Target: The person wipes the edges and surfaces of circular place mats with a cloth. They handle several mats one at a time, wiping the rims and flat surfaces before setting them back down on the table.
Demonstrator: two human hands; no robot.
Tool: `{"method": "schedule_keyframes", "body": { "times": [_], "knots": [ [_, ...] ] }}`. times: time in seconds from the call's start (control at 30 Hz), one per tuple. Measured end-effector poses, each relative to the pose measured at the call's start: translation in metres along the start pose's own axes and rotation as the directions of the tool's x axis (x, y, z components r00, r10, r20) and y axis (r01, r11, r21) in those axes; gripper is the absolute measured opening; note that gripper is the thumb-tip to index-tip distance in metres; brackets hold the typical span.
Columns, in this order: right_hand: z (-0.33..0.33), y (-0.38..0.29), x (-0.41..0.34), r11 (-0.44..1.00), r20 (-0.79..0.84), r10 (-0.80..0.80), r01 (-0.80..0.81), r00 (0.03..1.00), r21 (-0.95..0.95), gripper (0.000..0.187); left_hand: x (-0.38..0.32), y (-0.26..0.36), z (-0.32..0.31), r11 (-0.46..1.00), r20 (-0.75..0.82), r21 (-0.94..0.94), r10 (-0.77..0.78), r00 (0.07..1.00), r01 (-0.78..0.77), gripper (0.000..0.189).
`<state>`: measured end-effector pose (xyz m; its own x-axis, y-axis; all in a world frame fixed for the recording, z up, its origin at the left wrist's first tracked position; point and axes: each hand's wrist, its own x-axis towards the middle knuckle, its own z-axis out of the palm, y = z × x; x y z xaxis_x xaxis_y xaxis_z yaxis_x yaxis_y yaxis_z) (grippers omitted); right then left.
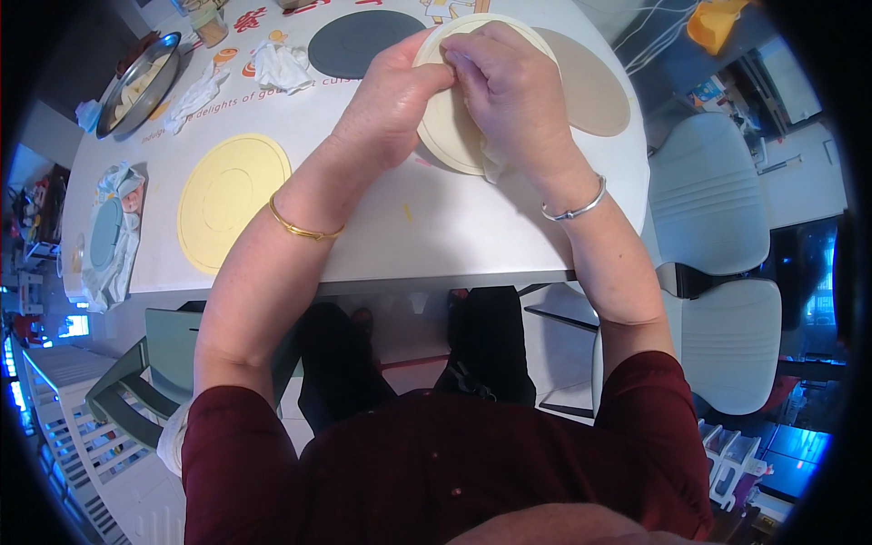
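My left hand (pixel 395 95) grips the left edge of a cream round placemat (pixel 446 133), which is raised and tilted over the table. Bent over its face, my right hand (pixel 511 88) has its fingertips pinched together near the left thumb. A bit of white tissue or cloth (pixel 497 169) hangs below the right palm; how the fingers hold it is hidden. Behind the cream mat lie a dark grey round placemat (pixel 361 44) and a taupe one (pixel 589 82). A yellow round placemat (pixel 235 201) lies flat to the left of my left forearm.
Crumpled white tissues (pixel 279 67) lie on the white printed tabletop (pixel 436 238). At the far left are a steel dish (pixel 170 68) of pale food pieces and a pack of wipes (pixel 109 231). Light grey chairs (pixel 708 197) stand right, a green chair (pixel 170 354) left.
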<state>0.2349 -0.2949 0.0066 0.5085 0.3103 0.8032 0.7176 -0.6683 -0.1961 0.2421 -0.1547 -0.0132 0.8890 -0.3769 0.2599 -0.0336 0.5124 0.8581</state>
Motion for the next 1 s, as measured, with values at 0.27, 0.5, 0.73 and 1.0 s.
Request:
{"method": "schedule_keyframes", "body": {
  "times": [0.27, 0.5, 0.73, 1.0],
  "knots": [
    [-0.005, 0.005, 0.002, 0.989, 0.088, -0.143, 0.144, 0.986, -0.010, 0.008, 0.002, 0.001, 0.000, 0.997, -0.007, 0.072, -0.033, 0.999, 0.033, 0.043],
    [-0.029, 0.001, 0.019, 0.692, 0.189, 0.489, -0.511, 0.851, 0.511, 0.007, 0.001, 0.004, -0.005, 0.989, 0.051, -0.133, -0.063, 0.997, 0.069, 0.044],
    [-0.028, 0.004, 0.015, 0.747, 0.172, 0.482, -0.506, 0.859, 0.431, 0.013, 0.000, 0.002, 0.001, 0.990, 0.032, -0.130, -0.042, 0.999, 0.046, 0.038],
    [-0.025, -0.005, 0.014, 0.912, -0.007, 0.303, -0.288, 0.953, 0.293, 0.011, -0.001, 0.001, 0.003, 0.995, -0.006, -0.097, -0.038, 0.999, 0.037, 0.036]
  ]
}}
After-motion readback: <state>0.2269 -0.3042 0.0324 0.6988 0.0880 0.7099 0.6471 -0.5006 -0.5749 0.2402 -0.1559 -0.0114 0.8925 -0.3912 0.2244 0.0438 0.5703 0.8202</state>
